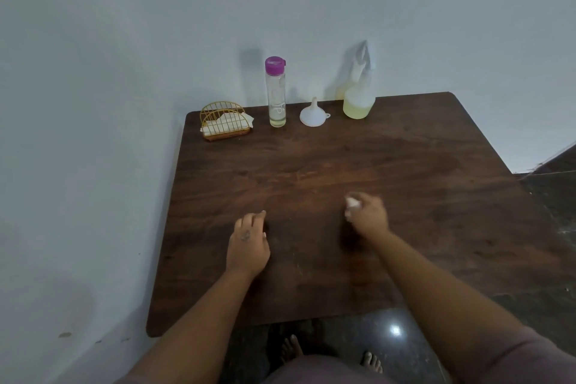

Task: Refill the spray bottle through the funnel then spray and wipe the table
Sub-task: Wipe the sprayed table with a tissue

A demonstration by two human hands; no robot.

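Translucent spray bottle (358, 97) holds pale yellow liquid.

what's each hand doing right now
Left hand: holds nothing, fingers loosely curled over the dark wooden table.
Right hand: grips a crumpled white tissue.

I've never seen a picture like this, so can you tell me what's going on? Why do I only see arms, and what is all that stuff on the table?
The camera sits on a person's head and looks down, so you see their arms and feet, not a face. No robot here, just two bare hands over a brown table. The right hand grips a small white wad, probably a tissue for wiping; it is blurred. The left hand holds nothing. At the far edge, by the wall, stand a wire tissue holder, a clear bottle with a purple cap, a white funnel lying mouth down, and a spray bottle with yellowish liquid inside.
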